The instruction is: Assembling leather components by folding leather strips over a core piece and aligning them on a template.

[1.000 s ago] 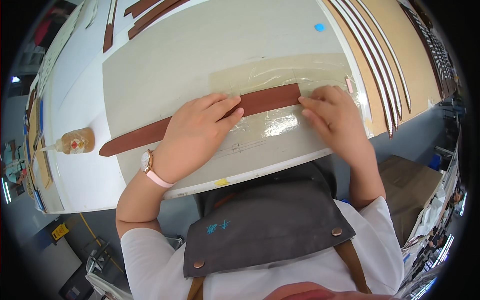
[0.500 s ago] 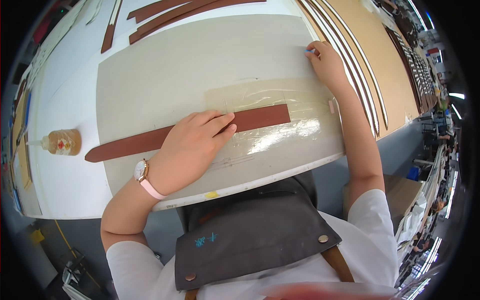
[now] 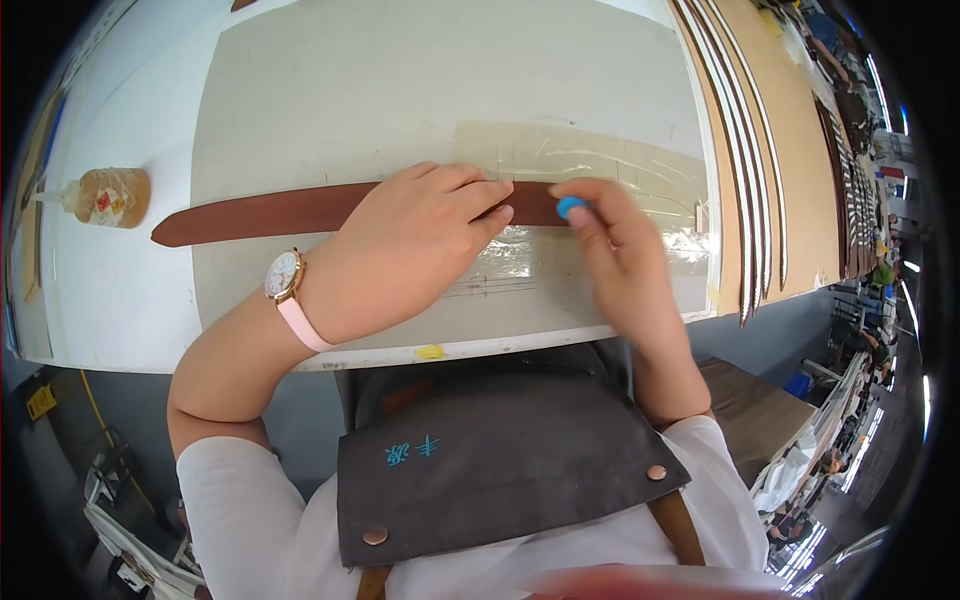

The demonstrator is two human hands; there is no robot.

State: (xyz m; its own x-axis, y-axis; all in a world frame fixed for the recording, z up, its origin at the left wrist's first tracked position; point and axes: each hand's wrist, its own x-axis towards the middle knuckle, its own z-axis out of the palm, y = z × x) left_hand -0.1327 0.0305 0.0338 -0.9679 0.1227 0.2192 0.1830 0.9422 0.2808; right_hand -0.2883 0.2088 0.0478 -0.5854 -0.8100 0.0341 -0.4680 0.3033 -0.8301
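Note:
A long brown leather strap with a pointed left end lies across the grey mat and a clear plastic sheet with thin lines on it. My left hand rests flat over the middle of the strap, holding it down, fingers stretched and thumb apart. Over the strap's right part, my right hand pinches a small round blue thing between thumb and fingers. The hand is slightly blurred, and the rest of that thing is hidden. The strap's right end is covered by my right hand.
The grey mat covers much of the white table. A squeeze bottle of amber liquid lies at the left. Several long narrow strips lie on a tan board at the right, and more stacked strips lie beyond.
My right hand has come from the mat's far right edge, near the strips, to the strap's right part with the blue thing. My left hand stays on the strap. The view has shifted.

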